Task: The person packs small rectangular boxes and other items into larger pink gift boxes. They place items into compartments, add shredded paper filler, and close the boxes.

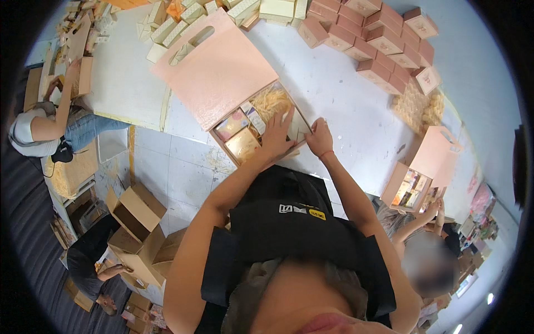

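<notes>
A pink gift box (217,132) lies in front of me on the white table, its pink lid (225,62) with a cut-out handle folded back. My left hand (278,132) reaches into it, fingers spread over the contents. The fingers of my right hand (320,137) are bent and closed against the box's right side wall near the front corner; the fingertips are partly hidden. Inside are a floral small box (230,124), a gold box (242,145), a narrow white-and-purple carton (253,118) and shredded paper filler (271,100). A pale compartment (297,124) lies at the right.
Pale patterned cartons (175,33) and stacked pink boxes (375,37) line the table's far side. Bubble wrap (411,108) lies at right. One person (429,234) works beside another open gift box (406,188); others are at left (46,125) and by cardboard cartons (139,246).
</notes>
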A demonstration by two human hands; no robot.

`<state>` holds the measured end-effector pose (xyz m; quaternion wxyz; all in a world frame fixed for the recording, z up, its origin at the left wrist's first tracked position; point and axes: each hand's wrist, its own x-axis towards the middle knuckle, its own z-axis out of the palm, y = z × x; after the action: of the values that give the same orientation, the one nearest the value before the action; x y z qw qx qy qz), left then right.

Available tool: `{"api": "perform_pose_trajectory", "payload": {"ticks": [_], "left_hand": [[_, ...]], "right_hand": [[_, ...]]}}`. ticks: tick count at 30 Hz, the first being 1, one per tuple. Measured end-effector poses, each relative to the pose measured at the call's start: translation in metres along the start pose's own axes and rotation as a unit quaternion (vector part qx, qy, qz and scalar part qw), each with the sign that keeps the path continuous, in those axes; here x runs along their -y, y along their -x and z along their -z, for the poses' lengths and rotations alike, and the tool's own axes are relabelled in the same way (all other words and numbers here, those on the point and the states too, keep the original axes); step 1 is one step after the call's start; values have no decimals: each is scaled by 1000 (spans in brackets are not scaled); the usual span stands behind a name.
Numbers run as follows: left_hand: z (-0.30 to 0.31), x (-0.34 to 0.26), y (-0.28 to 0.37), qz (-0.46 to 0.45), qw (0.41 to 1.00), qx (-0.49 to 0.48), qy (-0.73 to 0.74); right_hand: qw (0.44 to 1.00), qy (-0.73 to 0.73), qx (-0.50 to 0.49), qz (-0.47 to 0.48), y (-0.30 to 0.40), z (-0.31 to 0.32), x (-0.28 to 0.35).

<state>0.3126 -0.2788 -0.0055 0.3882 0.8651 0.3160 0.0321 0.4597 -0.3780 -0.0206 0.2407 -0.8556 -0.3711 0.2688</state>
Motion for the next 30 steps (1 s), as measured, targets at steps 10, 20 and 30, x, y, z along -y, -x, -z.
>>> {"api": "perform_pose_trajectory", "payload": {"ticks": [10,20,30], "left_hand": [[-10,2,-7,34,999,26,-2],[88,-34,10,206,666,-151,700],[84,4,18,124,842,-62,522]], "right_hand": [[919,210,-253,217,-230,64,71],[869,-7,-174,464,-62,78,110],[950,-206,169,161,-36,63,90]]}}
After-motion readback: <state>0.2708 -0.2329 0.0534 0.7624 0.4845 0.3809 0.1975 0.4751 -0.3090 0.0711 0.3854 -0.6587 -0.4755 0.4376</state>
